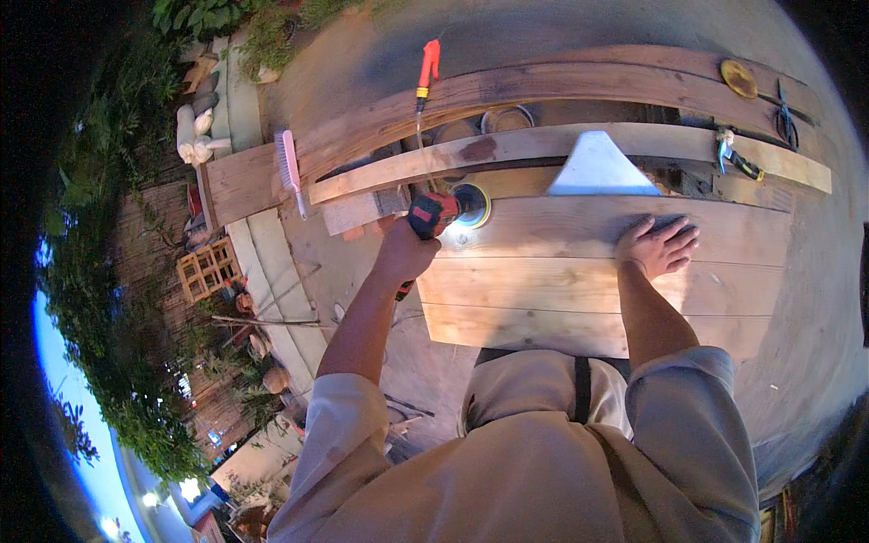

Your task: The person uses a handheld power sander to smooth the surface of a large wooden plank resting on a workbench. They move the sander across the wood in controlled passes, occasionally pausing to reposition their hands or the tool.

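My left hand (402,256) is shut around the grip of a red and black cordless drill (432,214). A round pad with a yellow rim (483,206) is fitted to the drill's nose. It sits at the upper left corner of a panel of joined wooden boards (523,285), though pad contact cannot be made out. Light falls on the wood beside the pad, where a dark knot (463,239) shows. On the panel's far right part, my right hand (656,246) lies flat with its fingers spread, holding nothing. The panel's near edge is close to my waist.
Beyond the panel lie long planks (597,80) and a narrower light board (529,140). A white and blue tapered piece (601,166) stands at its far edge. Around are a hammer (740,163), scissors (785,122), a yellow disc (738,79), a pink brush (290,166) and a red-handled tool (428,71).
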`<control>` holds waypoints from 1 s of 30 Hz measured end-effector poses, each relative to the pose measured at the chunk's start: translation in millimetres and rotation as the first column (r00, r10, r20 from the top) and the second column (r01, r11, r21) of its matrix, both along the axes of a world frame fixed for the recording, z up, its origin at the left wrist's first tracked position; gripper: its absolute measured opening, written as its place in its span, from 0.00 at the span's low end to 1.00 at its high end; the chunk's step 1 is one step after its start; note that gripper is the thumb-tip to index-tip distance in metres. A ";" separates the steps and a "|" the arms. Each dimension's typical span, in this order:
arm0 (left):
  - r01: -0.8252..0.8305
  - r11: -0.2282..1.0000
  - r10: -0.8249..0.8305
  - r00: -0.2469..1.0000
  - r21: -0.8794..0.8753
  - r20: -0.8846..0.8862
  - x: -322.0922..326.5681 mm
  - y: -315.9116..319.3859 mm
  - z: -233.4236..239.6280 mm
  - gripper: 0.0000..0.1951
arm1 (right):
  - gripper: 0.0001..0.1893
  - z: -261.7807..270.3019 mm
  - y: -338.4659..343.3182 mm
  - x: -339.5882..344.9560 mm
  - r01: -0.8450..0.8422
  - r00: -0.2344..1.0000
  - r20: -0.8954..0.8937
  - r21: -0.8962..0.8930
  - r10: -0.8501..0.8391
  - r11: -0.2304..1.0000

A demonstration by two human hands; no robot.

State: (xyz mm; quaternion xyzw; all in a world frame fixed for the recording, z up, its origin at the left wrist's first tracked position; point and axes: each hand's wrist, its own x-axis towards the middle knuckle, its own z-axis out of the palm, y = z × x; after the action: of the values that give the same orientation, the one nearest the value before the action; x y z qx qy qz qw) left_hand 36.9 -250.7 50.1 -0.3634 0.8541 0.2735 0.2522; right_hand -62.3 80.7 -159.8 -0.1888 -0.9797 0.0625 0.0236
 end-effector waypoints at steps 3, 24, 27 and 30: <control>0.151 0.988 -0.151 0.988 -0.038 -0.023 -16.2 6.6 -7.5 0.18 | 0.39 2.2 -0.1 0.2 -0.005 1.000 0.001 -0.018 0.005 1.000; -0.092 0.978 0.108 0.991 -0.188 0.077 48.0 -81.0 -16.0 0.11 | 0.39 9.0 -3.5 -1.9 0.020 1.000 -0.012 -0.053 -0.021 0.998; -0.252 0.962 0.265 0.952 -0.106 0.150 48.6 -90.9 -17.0 0.09 | 0.39 7.3 -3.0 -1.3 0.021 1.000 -0.012 -0.048 -0.022 0.999; -0.221 0.975 0.219 0.970 0.007 0.109 47.9 -89.4 -17.4 0.08 | 0.40 7.0 -2.9 -1.0 0.009 1.000 -0.014 -0.039 -0.010 0.999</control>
State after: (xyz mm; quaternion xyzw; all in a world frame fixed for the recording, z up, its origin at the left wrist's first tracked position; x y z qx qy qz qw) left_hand 84.8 -340.1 32.7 -0.4675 0.7911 0.2881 0.2694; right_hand -63.3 77.8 -152.7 -0.1935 -0.9772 0.0829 0.0271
